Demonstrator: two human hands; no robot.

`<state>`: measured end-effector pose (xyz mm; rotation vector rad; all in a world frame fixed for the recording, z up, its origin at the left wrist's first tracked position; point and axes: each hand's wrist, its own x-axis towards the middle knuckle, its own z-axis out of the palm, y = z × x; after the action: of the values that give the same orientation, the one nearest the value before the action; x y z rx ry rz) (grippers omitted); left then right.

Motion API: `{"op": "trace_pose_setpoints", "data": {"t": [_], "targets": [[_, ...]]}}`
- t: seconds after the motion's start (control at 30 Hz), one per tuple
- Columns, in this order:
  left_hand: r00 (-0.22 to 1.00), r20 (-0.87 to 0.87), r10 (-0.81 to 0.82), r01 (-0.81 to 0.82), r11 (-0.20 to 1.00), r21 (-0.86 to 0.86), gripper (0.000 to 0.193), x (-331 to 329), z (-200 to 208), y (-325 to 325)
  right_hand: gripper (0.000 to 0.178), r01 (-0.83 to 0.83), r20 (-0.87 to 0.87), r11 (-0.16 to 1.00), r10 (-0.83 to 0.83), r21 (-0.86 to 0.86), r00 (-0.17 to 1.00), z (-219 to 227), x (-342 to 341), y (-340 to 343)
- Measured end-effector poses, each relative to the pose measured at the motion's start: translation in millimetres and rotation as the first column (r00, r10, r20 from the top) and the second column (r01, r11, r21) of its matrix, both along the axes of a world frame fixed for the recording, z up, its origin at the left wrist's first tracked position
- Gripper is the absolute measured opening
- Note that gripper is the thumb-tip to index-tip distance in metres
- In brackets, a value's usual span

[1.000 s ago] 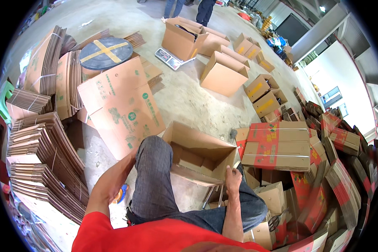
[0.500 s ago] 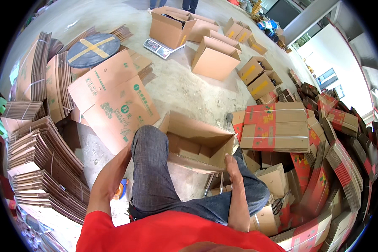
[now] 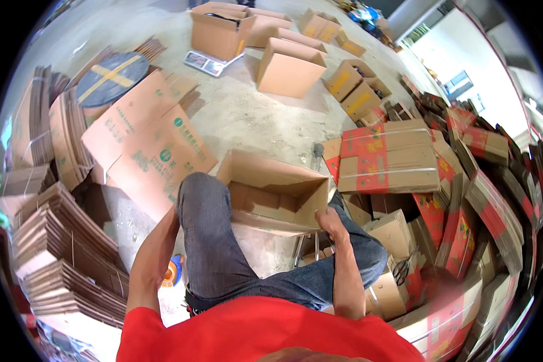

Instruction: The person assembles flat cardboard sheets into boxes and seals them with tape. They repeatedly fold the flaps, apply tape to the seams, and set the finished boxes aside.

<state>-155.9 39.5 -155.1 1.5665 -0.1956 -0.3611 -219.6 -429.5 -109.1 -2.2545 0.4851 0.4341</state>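
An open, empty-looking brown cardboard box (image 3: 271,222) sits tilted in front of my knees, its inside facing up. My right hand (image 3: 332,222) is closed on its near right corner, fingers over the edge. Past my left knee reaches my left forearm (image 3: 157,256); the knee hides the fingers, so their grip cannot be made out. A large flattened carton (image 3: 157,154) with green print leans just beyond that arm, by the left knee.
Stacks of folded cartons (image 3: 72,241) stand at the left, near a round dark lid (image 3: 113,78) with crossed tape. Red-and-brown carton bundles (image 3: 392,157) crowd the right. Ahead are a scale (image 3: 214,63) bearing a box (image 3: 220,37), and more open boxes (image 3: 289,67).
The whole view has shifted, so the background sits farther left and higher. My right hand stays on the box corner, its fingers curled more over the edge.
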Motion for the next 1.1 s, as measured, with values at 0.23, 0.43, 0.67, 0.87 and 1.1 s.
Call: {"op": "trace_pose_setpoints", "data": {"t": [0.23, 0.43, 0.67, 0.87, 1.1], "targets": [[0.999, 0.026, 0.041, -0.040, 0.999, -0.013, 0.045, -15.0, -1.6, 4.3, 0.036, 0.131, -0.084, 0.981, -0.120, 0.144, 0.989, 2.8, -17.1, -3.9], [0.996, 0.049, 0.079, -0.080, 0.997, 0.009, 0.045, -20.2, 1.2, 8.4, 0.035, 0.385, -0.001, 0.781, -0.441, 0.493, 0.897, -23.9, -27.4, 8.1], [0.974, 0.003, 0.228, -0.225, 0.954, 0.198, 0.045, -74.6, -100.5, 25.7, 0.040, 0.364, 0.206, 0.686, -0.599, 0.630, 0.773, -82.3, -49.2, 55.8], [0.922, -0.156, 0.355, -0.275, 0.881, 0.384, 0.046, -169.3, -215.5, 43.4, 0.052, 0.088, 0.182, 0.302, -0.755, 0.949, 0.630, 59.9, 33.8, 128.3], [0.892, -0.190, 0.409, -0.293, 0.846, 0.446, 0.046, -188.7, -255.0, 40.2, 0.106, -0.266, 0.763, 0.819, -0.285, 0.508, 0.581, 367.5, 398.7, 88.8]]}}
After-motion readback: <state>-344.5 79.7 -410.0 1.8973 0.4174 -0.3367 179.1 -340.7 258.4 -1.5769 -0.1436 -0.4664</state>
